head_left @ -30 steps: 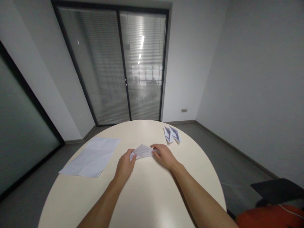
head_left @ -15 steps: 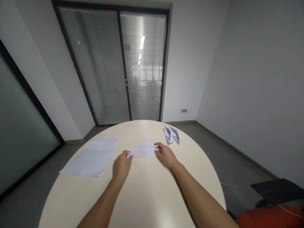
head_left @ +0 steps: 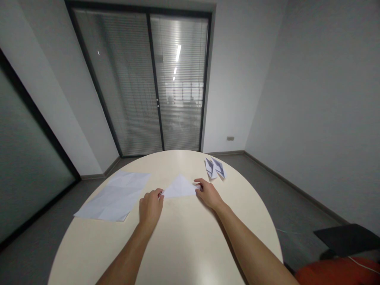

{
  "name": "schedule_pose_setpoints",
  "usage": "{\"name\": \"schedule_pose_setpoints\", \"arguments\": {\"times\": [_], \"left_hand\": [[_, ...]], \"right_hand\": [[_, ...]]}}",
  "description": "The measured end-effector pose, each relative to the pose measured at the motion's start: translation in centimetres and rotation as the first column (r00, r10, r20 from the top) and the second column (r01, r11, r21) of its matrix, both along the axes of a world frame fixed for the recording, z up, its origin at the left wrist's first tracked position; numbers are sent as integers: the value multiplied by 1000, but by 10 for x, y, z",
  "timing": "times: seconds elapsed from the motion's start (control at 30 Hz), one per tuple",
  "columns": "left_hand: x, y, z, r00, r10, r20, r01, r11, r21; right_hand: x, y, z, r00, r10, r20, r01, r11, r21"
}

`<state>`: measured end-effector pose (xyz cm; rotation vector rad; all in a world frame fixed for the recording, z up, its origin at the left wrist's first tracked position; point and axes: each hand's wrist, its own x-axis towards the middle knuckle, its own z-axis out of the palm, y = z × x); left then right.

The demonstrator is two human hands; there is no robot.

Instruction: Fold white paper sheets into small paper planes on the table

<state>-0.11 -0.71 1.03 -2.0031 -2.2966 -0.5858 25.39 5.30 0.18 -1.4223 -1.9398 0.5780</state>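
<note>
On the left of the round desk (head_left: 184,241) lie big white sheets (head_left: 114,196). Next comes the left hand (head_left: 151,206), with its fingers pinching one corner of the folded paper (head_left: 179,187). The folded paper is on the desk, between the two hands. The right hand (head_left: 208,194) pinches its other corner. Past it, farther back, sit two little folded papers (head_left: 215,168).

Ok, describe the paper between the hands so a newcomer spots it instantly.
Find the round cream table. Near its middle, the left hand and right hand flank a white paper triangle. Its peak points away from the person, unlike the broad sheets at left or two small folded pieces beyond.
</note>
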Motion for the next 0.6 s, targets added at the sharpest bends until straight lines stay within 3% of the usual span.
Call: {"name": "schedule_pose_setpoints", "arguments": {"times": [0.6], "left_hand": [[6,-9,9,978,-90,-188,82,995,-49]], "right_hand": [[-3,-12,20,958,-46,284,43,999,17]]}}
